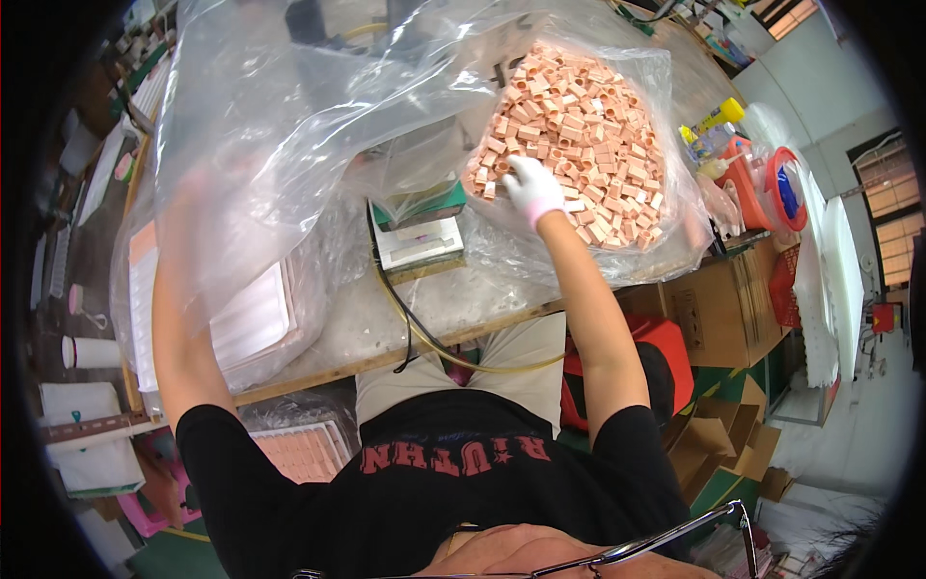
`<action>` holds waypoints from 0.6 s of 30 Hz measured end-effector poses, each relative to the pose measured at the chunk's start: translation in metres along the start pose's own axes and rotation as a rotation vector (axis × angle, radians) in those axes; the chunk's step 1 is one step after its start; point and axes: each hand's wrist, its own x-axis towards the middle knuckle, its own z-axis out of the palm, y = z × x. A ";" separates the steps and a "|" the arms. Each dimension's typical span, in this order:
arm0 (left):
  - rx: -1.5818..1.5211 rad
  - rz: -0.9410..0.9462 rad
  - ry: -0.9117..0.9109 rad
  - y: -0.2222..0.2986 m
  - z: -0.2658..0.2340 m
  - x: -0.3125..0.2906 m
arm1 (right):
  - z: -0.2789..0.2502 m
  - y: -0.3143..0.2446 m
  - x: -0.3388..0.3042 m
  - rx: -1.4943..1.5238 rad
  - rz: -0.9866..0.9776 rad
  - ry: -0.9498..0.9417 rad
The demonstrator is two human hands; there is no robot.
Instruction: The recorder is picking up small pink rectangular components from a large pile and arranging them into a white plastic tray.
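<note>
A heap of small pink blocks with round holes (603,125) lies in a clear plastic bag on the workbench. My right hand (534,191), in a white glove with a pink cuff, rests at the heap's near left side. Its fingers are bent down among the blocks, and what they grip is too small to make out. Behind a cloudy plastic sheet (280,116) is my left hand (220,179), smeared and veiled, so its fingers cannot be read. Below it are white trays (253,311) under plastic. Between my arms stands a small green and white device (422,234).
A black cable and a yellowish hose (453,365) hang over the bench's wooden front edge (318,369). Red baskets (786,193) and a yellow bottle (719,116) stand at the right, above cardboard boxes (723,309). More pink pieces in trays (304,452) sit below the bench.
</note>
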 end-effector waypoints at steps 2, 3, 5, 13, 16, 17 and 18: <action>-0.157 0.080 0.049 0.012 0.001 -0.034 | 0.010 0.001 0.010 -0.122 0.035 -0.071; -0.235 0.108 0.072 0.009 -0.002 -0.028 | 0.016 -0.005 0.011 -0.115 0.053 -0.060; -0.394 0.167 0.112 0.004 -0.007 -0.013 | 0.018 -0.008 0.011 -0.066 0.123 -0.070; -1.016 0.245 0.276 0.053 0.006 -0.072 | -0.004 0.012 -0.048 0.652 0.275 0.001; -0.844 0.182 0.243 0.104 0.005 -0.125 | -0.046 -0.046 -0.076 0.997 0.382 -0.317; -0.568 0.157 0.110 0.154 0.017 -0.127 | -0.052 -0.054 -0.089 1.114 0.349 -0.397; -0.809 0.014 0.154 0.207 0.031 -0.131 | -0.057 -0.060 -0.102 1.235 0.319 -0.472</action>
